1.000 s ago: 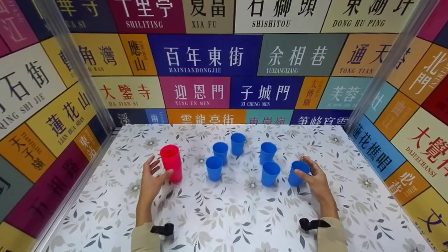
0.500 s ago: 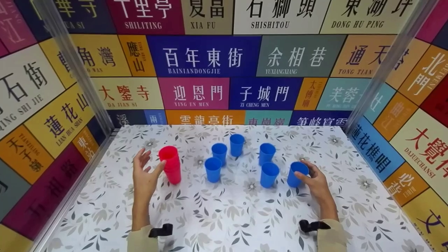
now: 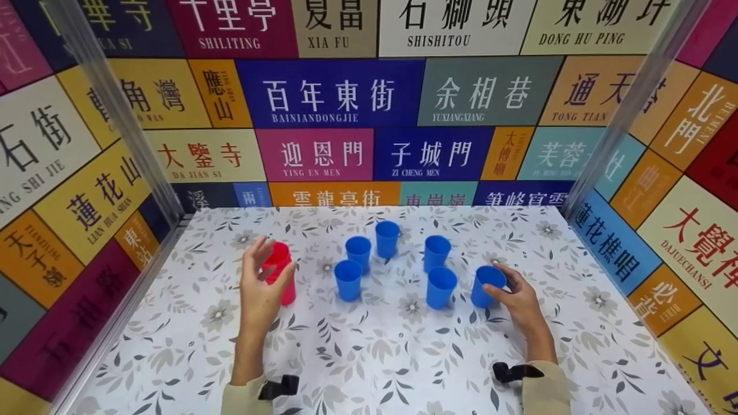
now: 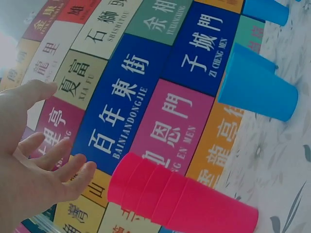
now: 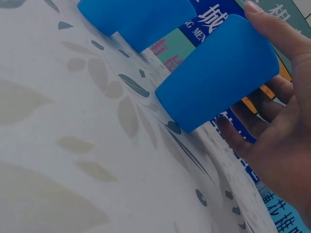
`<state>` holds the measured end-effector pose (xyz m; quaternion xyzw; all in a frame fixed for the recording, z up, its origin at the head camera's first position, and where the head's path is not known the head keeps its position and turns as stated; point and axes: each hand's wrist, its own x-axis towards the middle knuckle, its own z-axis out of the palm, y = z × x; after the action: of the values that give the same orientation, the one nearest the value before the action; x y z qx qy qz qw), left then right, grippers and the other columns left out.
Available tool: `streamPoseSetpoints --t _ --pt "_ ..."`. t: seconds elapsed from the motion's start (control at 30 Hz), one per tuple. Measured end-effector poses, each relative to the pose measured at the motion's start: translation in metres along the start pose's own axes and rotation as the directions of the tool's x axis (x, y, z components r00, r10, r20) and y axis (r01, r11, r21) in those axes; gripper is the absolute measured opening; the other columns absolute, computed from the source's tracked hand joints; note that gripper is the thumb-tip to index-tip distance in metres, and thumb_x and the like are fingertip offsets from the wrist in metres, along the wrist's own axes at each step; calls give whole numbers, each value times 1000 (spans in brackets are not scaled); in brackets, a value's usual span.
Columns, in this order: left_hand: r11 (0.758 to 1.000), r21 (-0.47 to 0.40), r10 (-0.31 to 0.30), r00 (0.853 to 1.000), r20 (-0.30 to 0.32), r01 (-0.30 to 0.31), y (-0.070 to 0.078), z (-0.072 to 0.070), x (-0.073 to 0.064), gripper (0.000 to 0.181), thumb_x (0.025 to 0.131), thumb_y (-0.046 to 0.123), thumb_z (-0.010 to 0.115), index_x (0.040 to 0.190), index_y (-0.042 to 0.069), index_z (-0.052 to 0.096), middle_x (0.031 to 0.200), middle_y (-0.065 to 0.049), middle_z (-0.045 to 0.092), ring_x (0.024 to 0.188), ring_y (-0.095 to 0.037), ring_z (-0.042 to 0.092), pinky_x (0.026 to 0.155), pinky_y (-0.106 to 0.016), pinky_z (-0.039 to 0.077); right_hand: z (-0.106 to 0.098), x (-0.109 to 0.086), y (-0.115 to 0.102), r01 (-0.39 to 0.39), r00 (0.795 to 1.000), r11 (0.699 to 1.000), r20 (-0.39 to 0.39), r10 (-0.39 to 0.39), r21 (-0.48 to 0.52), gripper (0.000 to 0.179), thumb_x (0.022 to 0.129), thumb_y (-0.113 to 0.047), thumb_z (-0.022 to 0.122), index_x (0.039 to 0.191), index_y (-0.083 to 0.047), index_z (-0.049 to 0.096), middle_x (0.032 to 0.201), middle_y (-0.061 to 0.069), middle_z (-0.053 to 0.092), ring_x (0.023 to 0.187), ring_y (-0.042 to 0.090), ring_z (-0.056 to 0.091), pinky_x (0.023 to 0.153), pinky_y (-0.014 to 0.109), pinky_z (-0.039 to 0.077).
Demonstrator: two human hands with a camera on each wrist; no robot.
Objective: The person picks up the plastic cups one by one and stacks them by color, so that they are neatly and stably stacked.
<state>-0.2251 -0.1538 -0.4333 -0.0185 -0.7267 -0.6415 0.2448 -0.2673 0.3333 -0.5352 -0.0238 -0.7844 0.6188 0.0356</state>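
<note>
A stack of nested red cups (image 4: 180, 199) stands upright on the left side of the table, partly covered by my left hand (image 3: 260, 297) in the head view. That hand is raised beside the stack's top, its fingers spread and a gap showing between them and the cups in the left wrist view. On the right, my right hand (image 3: 526, 302) has its thumb at the rim of a blue cup (image 5: 218, 73) and its fingers curved round the far side. This cup stands on the table.
Several more blue cups stand mid-table: a back one (image 3: 387, 239), a left pair (image 3: 348, 282) and a right pair (image 3: 441, 288). The flower-patterned tabletop (image 3: 375, 357) meets sign-printed walls (image 3: 328, 92) at the back and sides.
My left hand first moved left, away from the red stack, then back right, now overlapping the stack in the head view. My right hand stays at its blue cup.
</note>
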Motion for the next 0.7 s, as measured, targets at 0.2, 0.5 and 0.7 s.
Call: streamPoseSetpoints --t 0.2,0.5,0.7 --pt "999 -37 -4 996 87 7 1 22 -5 73 86 8 77 149 7 38 146 -16 53 136 -32 50 113 -51 44 1 -1 2 -3 1000 999 6 3 -50 73 92 -20 72 154 -8 35 155 20 42 116 -10 50 91 4 43" --pt "998 36 -52 978 199 46 -14 50 -9 73 87 14 77 149 11 39 149 -16 51 139 -34 48 109 -52 47 4 0 -1 -17 1000 997 -3 17 -78 75 93 -26 72 155 -9 33 157 18 41 143 26 42 96 6 41" --pt "994 80 -95 964 246 77 -32 60 -11 74 87 18 78 149 8 38 148 -18 50 139 -38 47 111 -56 43 5 1 0 -26 1000 996 -3 26 -86 75 93 -29 72 154 -10 34 159 16 38 149 30 35 121 42 32"
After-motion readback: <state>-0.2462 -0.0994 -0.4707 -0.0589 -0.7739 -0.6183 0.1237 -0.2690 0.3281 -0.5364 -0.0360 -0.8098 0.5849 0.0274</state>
